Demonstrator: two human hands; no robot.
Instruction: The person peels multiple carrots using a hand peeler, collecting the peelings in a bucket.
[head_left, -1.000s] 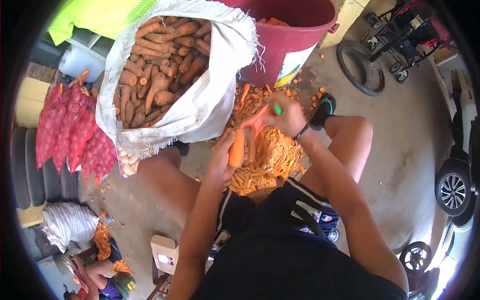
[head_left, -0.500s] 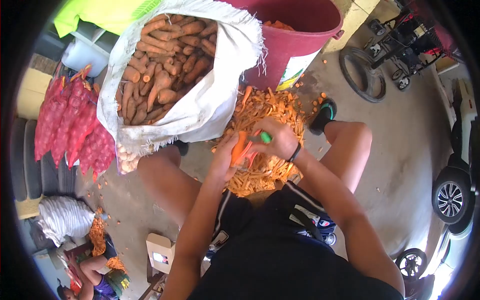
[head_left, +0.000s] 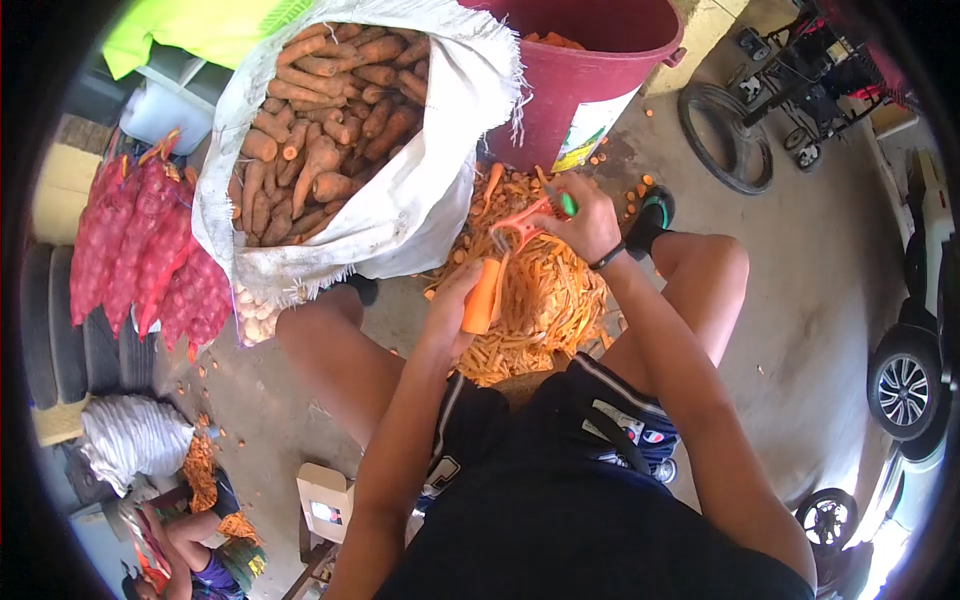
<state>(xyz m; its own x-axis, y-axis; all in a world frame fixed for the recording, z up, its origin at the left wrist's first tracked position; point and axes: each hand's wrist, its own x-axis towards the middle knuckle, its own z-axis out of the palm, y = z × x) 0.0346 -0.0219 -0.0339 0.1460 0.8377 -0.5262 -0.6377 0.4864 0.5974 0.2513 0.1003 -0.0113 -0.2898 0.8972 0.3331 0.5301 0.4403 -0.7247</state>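
Observation:
My left hand (head_left: pixel 447 312) grips a peeled orange carrot (head_left: pixel 481 298), held upright between my knees. My right hand (head_left: pixel 588 220) holds a peeler (head_left: pixel 530 218) with an orange head and green handle, lifted just above and beyond the carrot's top end; a thin strip of peel hangs from the blade. Below both hands lies a heap of carrot peelings (head_left: pixel 540 300) on the concrete floor.
A white sack (head_left: pixel 420 200) full of unpeeled carrots (head_left: pixel 320 130) leans at the left front. A maroon tub (head_left: pixel 570 80) stands behind the peelings. Red mesh bags (head_left: pixel 140 250) lie far left; a tyre (head_left: pixel 722 135), a pushchair and parked cars are at the right. Another person sits bottom left.
My right hand drew back down onto the carrot half a second ago, then swept the peeler away up off its far end again. The left hand kept its hold on the carrot.

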